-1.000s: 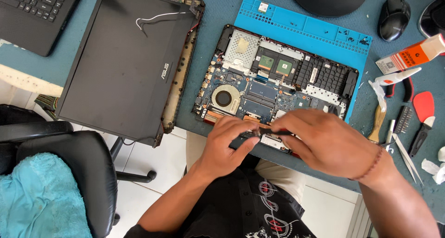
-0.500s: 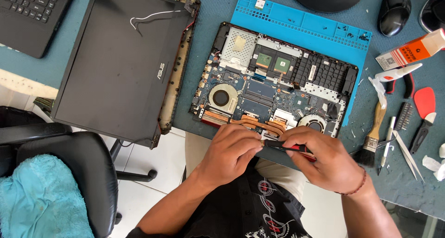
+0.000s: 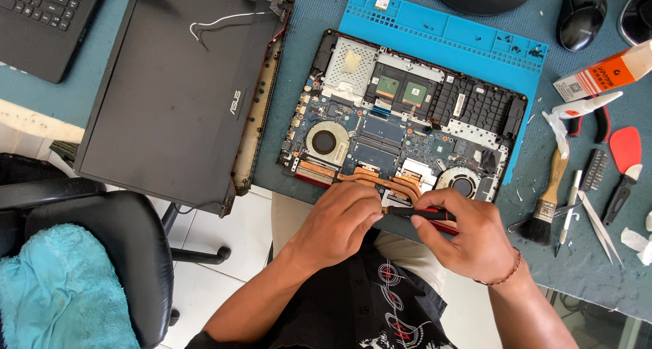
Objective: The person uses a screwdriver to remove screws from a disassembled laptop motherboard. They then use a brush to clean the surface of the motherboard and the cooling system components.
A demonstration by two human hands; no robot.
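Observation:
An opened laptop base (image 3: 401, 128) lies on a blue work mat (image 3: 448, 33), its fans, copper heat pipes and circuit board exposed. At its near edge my right hand (image 3: 468, 237) grips a thin black and red tool (image 3: 424, 214), lying crosswise. My left hand (image 3: 339, 223) touches the tool's left end with its fingertips, beside the copper heat pipes (image 3: 384, 179). Both hands rest at the table's front edge, over my lap.
A detached laptop lid (image 3: 176, 91) lies to the left, a second laptop (image 3: 41, 16) at far left. On the right lie a brush (image 3: 547, 203), tweezers (image 3: 601, 220), red-handled pliers (image 3: 598, 121), a glue tube (image 3: 604, 70) and a mouse (image 3: 581, 12). A black chair with a teal towel (image 3: 61, 288) stands lower left.
Both hands have drawn back from the laptop's near edge toward me. The thin tool is held between them lower than before. The view has shifted slightly.

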